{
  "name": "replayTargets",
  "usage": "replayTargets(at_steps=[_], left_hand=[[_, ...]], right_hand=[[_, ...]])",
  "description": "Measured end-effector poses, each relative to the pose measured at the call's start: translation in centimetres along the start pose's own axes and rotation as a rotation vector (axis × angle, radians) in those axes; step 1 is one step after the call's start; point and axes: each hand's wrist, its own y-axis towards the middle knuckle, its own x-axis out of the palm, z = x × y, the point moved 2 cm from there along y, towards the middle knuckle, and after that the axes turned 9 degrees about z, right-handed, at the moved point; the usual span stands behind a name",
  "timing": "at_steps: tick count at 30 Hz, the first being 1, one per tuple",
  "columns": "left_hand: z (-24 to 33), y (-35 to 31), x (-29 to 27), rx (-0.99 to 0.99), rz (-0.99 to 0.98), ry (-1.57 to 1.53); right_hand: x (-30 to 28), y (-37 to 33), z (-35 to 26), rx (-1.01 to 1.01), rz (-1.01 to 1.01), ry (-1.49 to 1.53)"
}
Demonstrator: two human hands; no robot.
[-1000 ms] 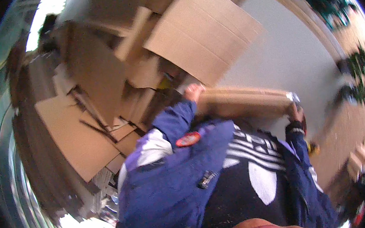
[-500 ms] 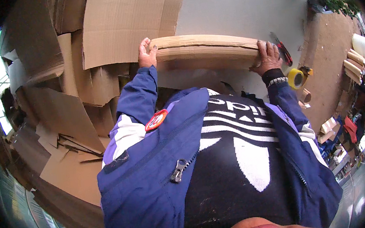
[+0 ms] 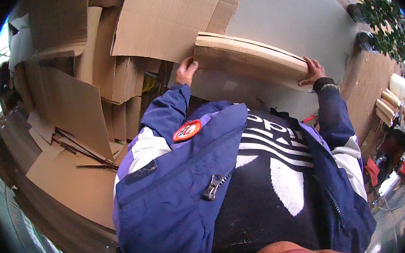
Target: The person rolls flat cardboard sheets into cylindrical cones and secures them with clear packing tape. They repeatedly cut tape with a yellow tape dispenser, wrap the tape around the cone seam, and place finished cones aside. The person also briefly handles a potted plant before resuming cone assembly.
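A long, narrow piece of folded cardboard point(image 3: 249, 55) spans the space between my two hands, its right end slanting nearer to me than its left. My left hand point(image 3: 187, 72) grips the lower corner of its left end, thumb and fingers closed at the edge. At the opposite end my right hand point(image 3: 313, 72) wraps its fingers over the top, with the thumb low on the near side. Beneath the cardboard lies a smooth grey work surface point(image 3: 293, 12).
A large flat cardboard sheet point(image 3: 169, 18) lies beyond my left hand. Stacked cardboard sheets point(image 3: 65, 100) stand along the left. Far right are a leafy green plant point(image 3: 386, 26) and several pale rolls point(image 3: 387, 105). A small red item point(image 3: 309, 118) shows partly beside my right sleeve.
The folded cardboard has tilted, its right end coming nearer to me, and more of its broad near side shows. My view has shifted; the yellow tape roll has gone out of sight.
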Motion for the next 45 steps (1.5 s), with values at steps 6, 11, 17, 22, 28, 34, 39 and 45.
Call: replayTargets(at_steps=[6, 11, 17, 22, 28, 34, 39, 45], left_hand=[[-3.0, 0.9, -0.8, -0.305, 0.554, -0.053], [-4.9, 4.0, -2.7, -0.458, 0.599, -0.49], [-1.5, 6.7, -2.6, -0.169, 0.544, -0.496], [7.4, 8.9, -4.9, 0.192, 0.606, 0.064], [17.8, 15.2, -0.9, 0.455, 0.251, 0.336], [17.2, 20.0, 12.5, 0.435, -0.126, 0.922], [16.7, 14.9, 13.6, 0.169, -0.187, 0.14], [11.3, 6.1, -0.8, 0.4, 0.426, 0.191]], right_hand=[[1.3, 1.5, 2.1, -0.018, -0.01, 0.017], [1.9, -2.1, 1.5, -0.08, 0.133, -0.006], [2.8, -6.8, 0.3, -0.159, 0.336, 0.06], [3.7, -9.0, -0.1, -0.152, 0.417, 0.035], [3.1, -9.6, 0.3, -0.217, 0.457, 0.137], [2.1, -9.8, 0.4, -0.271, 0.431, 0.13], [0.7, -8.9, 0.3, -0.295, 0.372, 0.168], [-0.1, -5.9, 1.8, -0.432, 0.345, 0.287]])
